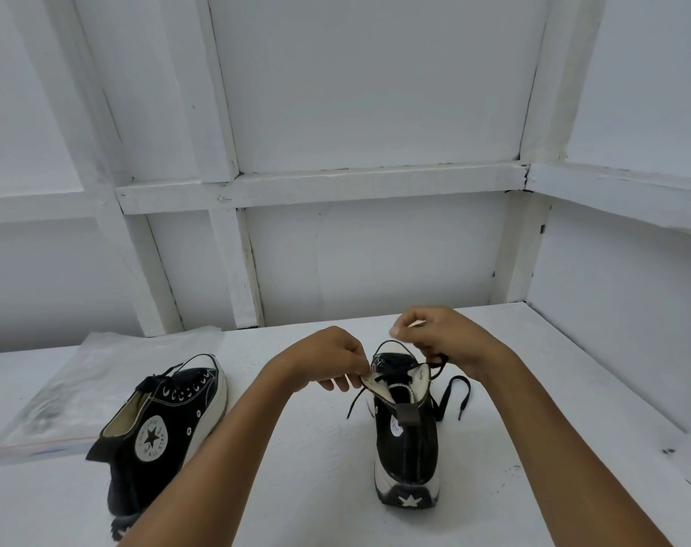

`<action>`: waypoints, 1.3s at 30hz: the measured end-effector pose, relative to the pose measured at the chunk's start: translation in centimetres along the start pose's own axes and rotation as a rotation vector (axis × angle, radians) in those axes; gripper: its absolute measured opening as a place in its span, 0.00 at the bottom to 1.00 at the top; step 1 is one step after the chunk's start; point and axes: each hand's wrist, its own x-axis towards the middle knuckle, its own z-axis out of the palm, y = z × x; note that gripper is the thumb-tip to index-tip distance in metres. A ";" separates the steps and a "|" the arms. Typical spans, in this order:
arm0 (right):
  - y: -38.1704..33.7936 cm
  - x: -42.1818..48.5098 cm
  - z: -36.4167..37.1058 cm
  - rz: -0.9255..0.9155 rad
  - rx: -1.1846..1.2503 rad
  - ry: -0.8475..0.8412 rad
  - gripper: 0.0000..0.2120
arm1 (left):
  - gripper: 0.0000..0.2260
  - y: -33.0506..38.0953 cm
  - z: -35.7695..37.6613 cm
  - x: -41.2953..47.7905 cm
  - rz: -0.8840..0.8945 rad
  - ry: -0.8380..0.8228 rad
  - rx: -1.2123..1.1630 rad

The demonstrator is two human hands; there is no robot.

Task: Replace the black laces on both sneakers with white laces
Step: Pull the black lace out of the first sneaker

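Both hands working the black lace on the right-hand high-top sneaker [407, 436]

Left hand [328, 361] pinches the collar's edge; right hand [438, 337] pinches the black lace [450, 392] above it. The second sneaker [166, 420] lies well left.

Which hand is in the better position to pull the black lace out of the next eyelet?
Probably the right hand: it already pinches the black lace above the right sneaker. The left hand is occupied holding the collar open.
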 end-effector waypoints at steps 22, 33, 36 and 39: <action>0.4 1.2 -0.4 0.027 0.501 0.378 0.04 | 0.05 -0.3 -0.1 -0.1 0.003 -0.003 0.014; 2.7 1.0 -1.0 0.203 -0.280 0.485 0.14 | 0.04 -0.1 -0.2 0.3 0.029 0.015 0.048; 1.8 0.0 -0.8 0.227 -0.184 0.279 0.17 | 0.04 0.0 -0.2 0.5 0.068 0.040 0.064; 0.7 -0.9 -0.5 0.315 -0.224 0.048 0.15 | 0.04 0.3 -0.2 0.6 0.155 0.053 0.084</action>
